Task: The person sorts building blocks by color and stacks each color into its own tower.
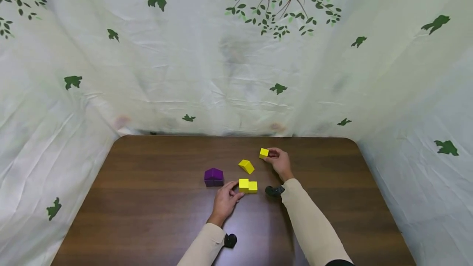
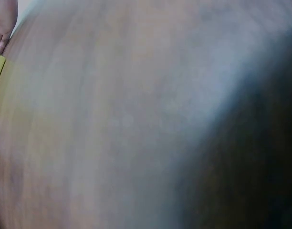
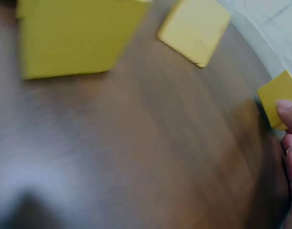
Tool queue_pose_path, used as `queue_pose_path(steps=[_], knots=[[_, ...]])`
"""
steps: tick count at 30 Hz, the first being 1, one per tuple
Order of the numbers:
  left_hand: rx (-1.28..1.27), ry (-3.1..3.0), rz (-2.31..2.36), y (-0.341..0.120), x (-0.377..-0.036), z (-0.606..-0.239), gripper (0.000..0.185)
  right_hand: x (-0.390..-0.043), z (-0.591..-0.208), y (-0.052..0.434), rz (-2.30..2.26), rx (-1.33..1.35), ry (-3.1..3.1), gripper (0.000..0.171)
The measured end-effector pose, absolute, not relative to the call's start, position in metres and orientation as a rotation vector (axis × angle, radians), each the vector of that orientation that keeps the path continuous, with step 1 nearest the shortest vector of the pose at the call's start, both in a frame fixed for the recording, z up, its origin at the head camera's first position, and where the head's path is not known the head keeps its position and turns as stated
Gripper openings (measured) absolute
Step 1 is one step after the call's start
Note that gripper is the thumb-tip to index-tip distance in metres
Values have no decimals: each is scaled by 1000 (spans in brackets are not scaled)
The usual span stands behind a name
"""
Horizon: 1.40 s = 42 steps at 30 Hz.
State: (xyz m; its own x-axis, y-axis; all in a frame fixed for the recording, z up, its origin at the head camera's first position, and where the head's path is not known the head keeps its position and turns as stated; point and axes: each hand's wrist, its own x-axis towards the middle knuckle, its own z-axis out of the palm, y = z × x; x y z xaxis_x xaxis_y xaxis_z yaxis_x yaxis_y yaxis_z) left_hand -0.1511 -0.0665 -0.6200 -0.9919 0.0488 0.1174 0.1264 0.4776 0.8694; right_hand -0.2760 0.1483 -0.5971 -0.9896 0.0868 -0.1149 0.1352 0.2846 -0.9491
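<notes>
Blocks are lying apart at frame centre. Left hand [image 1: 226, 200] is pinching the yellow pair [image 1: 247, 185]; right hand [image 1: 279, 161] is gripping the small cube [image 1: 264, 153]. Wedge [image 1: 246, 166] and purple block [image 1: 214, 177] are lying untouched, so assembly appears barely started.

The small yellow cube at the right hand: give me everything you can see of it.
The small yellow cube is a plain, matte, bright yellow block with sharp edges, possibly foam or painted wood. It sits flat on the brown wood-grain table, the farthest of the blocks from the person. The right hand pinches it from its right side, a fingertip on its edge. It stands apart from the yellow wedge.
</notes>
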Motion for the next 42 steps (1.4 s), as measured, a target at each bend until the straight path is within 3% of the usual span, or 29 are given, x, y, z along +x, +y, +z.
queue_pose_path(steps=[20,42], knots=[[-142,-2618,-1563,-79,-156,-620,43,-211,-607,137,-1839,34,2526,34],[-113,-2654,-1572,-63,-154,-618,43,-169,-591,157,-2133,76,2234,40]])
